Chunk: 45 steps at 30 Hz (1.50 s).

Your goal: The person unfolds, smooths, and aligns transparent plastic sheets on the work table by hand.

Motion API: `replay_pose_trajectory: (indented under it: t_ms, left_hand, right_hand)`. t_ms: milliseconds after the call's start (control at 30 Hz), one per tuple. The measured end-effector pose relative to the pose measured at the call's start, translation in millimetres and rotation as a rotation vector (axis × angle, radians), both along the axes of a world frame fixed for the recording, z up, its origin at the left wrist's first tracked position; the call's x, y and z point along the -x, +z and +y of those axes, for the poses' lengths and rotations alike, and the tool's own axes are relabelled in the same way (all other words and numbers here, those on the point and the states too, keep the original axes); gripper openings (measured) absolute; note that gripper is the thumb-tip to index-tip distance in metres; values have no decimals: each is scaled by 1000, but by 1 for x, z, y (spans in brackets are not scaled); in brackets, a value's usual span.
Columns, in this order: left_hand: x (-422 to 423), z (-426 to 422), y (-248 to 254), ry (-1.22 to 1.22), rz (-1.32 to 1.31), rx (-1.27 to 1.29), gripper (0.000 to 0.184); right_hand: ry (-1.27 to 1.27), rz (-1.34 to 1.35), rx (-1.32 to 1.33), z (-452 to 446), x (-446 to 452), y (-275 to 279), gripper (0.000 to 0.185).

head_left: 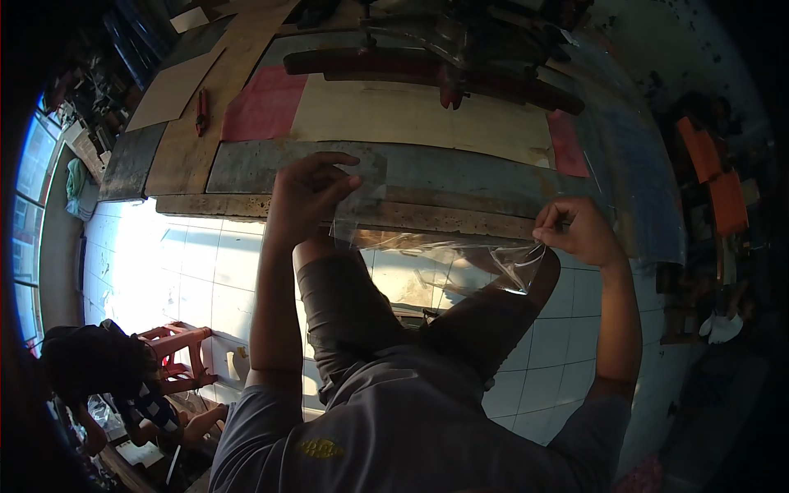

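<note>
At far left, a red cutter (200, 113) lies on the bench (246, 205), perhaps set aside to leave the near edge free. My left hand (316, 193) hovers over that edge, thumb and forefinger slightly apart; whether it grips anything, I cannot tell. Clear plastic (468, 259) sags between my hands above my legs (349, 300), seemingly held out to spread it. At right, my right hand (567, 230) pinches its corner, the sheet hanging leftward from my fingertips.

Both arms (275, 320) forward and well apart, left hand (310, 193) half-curled, right hand (582, 232) in a tight pinch
</note>
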<state>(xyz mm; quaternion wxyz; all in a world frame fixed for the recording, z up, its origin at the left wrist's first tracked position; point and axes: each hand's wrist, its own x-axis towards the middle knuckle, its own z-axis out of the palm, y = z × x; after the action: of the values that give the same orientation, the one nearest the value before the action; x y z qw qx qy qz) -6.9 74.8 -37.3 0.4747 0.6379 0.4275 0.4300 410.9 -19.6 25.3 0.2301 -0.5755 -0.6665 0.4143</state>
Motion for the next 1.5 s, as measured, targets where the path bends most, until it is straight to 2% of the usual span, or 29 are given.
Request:
replay_pose_trajectory:
  t_ms: [167,267,467,567,733,867,1067,1167,1333,1467,1500]
  left_hand:
    - [-1,-3,6,20,41,36,29]
    - [-2,-3,5,27,52,13,29]
    - [-3,-2,1,62,7,-9,28]
    - [-4,-3,5,83,27,11,28]
    - [-9,-6,12,139,53,45,30]
    - [-16,20,12,160,185,-177,33]
    - [-30,76,30,95,474,-390,28]
    - [-30,102,29,6,616,-439,22]
    - [-30,120,12,-22,831,-622,17]
    - [-31,113,10,-4,882,-681,19]
    - [-31,111,11,5,863,-707,21]
  right_hand:
    - [0,-38,-23,0,0,0,24]
    - [-85,11,-22,-2,3,1,26]
    - [-92,113,-148,-7,-5,0,33]
    - [-83,46,-193,-9,-2,4,28]
    - [-254,15,-322,3,5,-3,24]
    - [-347,36,-381,39,7,-7,21]
    - [-223,-53,-349,127,-20,-29,17]
    - [-177,-365,-483,148,-20,-37,21]
    - [-128,-503,-642,133,14,-22,18]
    - [6,-604,-825,129,15,-16,18]
    - [16,-567,-787,129,14,-14,19]
